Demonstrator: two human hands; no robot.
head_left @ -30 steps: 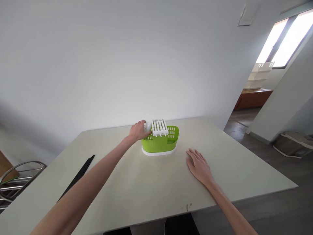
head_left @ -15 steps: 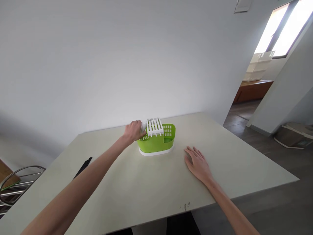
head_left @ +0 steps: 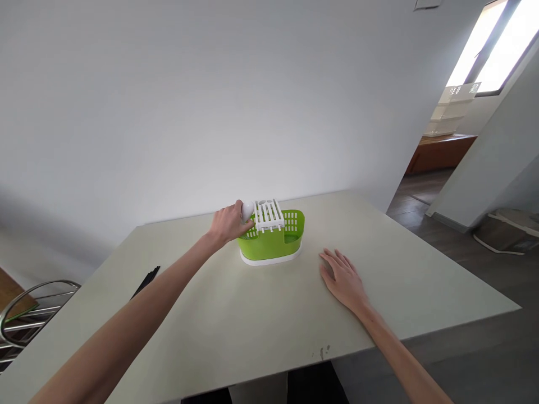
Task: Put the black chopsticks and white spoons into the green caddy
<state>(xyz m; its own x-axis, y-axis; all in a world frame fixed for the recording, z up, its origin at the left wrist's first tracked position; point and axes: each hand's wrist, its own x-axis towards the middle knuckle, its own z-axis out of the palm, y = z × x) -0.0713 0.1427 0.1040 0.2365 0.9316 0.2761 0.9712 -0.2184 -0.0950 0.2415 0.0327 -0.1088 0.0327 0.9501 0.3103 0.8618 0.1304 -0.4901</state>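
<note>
My left hand (head_left: 229, 223) is at the left end of a green utensil basket (head_left: 269, 248), with its fingers closed around a white, rounded, spoon-like object (head_left: 247, 210). Only the smooth oval end shows; the rest is hidden by the hand and the basket. The basket has slotted walls, a white base and a white slatted rack (head_left: 269, 215) across its top. It stands upright on the pale table (head_left: 252, 320). To the basket's right, my right hand (head_left: 343, 280) lies on the tabletop, fingers stretched out, holding nothing.
Black chopsticks (head_left: 147, 279) lie on the table's left side, partly hidden by my left forearm. A white wall (head_left: 252, 112) runs along the back edge. Beyond the left edge is a metal-framed rack (head_left: 37, 314); dark floor shows at the right.
The white rounded object shows more clearly, a little higher at the basket's left end, with my left hand raised slightly. My right hand stays flat. The whole view has shifted slightly.
</note>
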